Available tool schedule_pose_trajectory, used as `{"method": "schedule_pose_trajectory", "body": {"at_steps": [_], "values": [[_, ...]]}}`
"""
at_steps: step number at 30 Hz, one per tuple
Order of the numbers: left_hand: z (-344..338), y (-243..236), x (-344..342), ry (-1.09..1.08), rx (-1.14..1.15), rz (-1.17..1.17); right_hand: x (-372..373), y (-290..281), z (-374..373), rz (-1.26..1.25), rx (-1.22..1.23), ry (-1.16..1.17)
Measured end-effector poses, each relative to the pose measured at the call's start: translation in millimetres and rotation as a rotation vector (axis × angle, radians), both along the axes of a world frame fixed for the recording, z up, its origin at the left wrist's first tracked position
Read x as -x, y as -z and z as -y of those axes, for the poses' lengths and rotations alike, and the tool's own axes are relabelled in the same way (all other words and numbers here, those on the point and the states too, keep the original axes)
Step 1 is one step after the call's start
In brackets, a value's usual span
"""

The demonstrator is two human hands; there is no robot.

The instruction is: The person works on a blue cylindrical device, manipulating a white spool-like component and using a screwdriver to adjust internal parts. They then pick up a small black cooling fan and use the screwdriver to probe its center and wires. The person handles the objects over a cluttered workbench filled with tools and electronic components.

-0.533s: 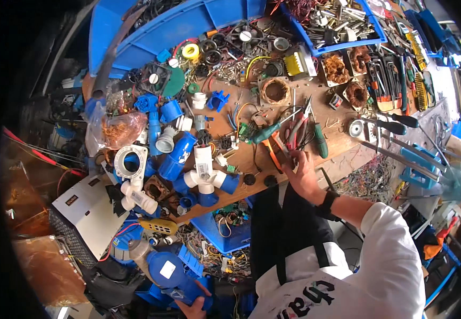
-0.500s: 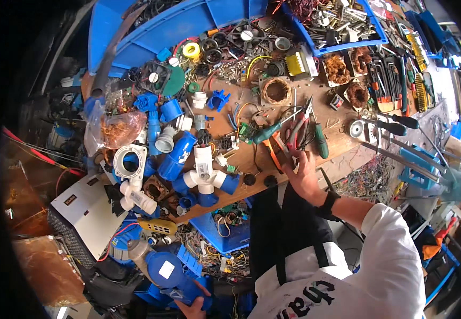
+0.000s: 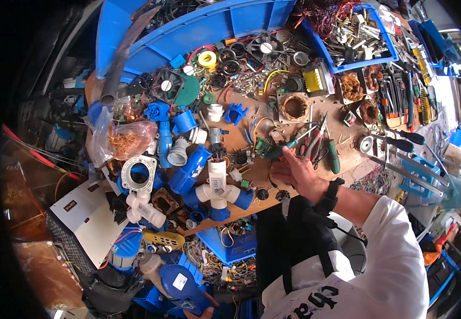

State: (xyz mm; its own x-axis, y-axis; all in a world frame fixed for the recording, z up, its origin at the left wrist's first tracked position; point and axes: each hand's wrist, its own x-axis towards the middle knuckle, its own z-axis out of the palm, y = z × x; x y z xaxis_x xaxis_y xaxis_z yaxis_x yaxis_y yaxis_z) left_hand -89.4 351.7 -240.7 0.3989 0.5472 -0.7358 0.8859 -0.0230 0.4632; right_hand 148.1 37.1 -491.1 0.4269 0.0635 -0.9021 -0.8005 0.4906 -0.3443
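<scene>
At the lower edge, my left hand [image 3: 205, 313] is closed round the end of a blue plastic tube-shaped unit [image 3: 180, 282] with a grey neck and a white label; most of that hand is cut off. My right hand [image 3: 297, 174] reaches over the workbench, thumb and fingers apart. Its fingertips touch or hover at the green handle of a screwdriver [image 3: 279, 152]; I cannot tell which. Just right of these fingers lie red-handled pliers [image 3: 313, 144] and another green-handled tool [image 3: 333, 158]. White and blue pipe fittings [image 3: 218, 186] stand left of the hand.
A large blue crate [image 3: 204, 34] lines the bench's far side. Beyond my right hand, a blue tray [image 3: 342, 68] holds metal parts. Copper-wound motor cores [image 3: 294, 107] and hex keys lie at right. A blue bin [image 3: 230, 250] with wires sits below the bench edge [image 3: 246, 212].
My right hand has moved left, from the pliers handles to the green screwdriver handle, covering the orange-handled tool. The whole view has shifted slightly; my left hand still holds the blue unit.
</scene>
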Motion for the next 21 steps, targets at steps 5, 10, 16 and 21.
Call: {"method": "schedule_pose_trajectory", "body": {"at_steps": [5, 10, 16, 21], "values": [[3.2, 2.3, -6.7, -0.050, -0.006, -0.021, -1.1, 6.7, -5.7, -0.011, 0.045, 0.028], [3.0, 3.1, -6.3, -0.114, 0.004, -0.001, -9.7, 1.1, -4.5, -0.057, -0.003, 0.016], [3.6, 8.3, 5.3, -0.124, 0.039, 0.020, 13.8, -11.8, 14.7, 0.041, 0.243, -0.122], [6.7, 13.8, -2.9, -0.072, 0.045, -0.049, 49.7, 6.3, 68.5, 0.204, 0.818, -0.198]]}}
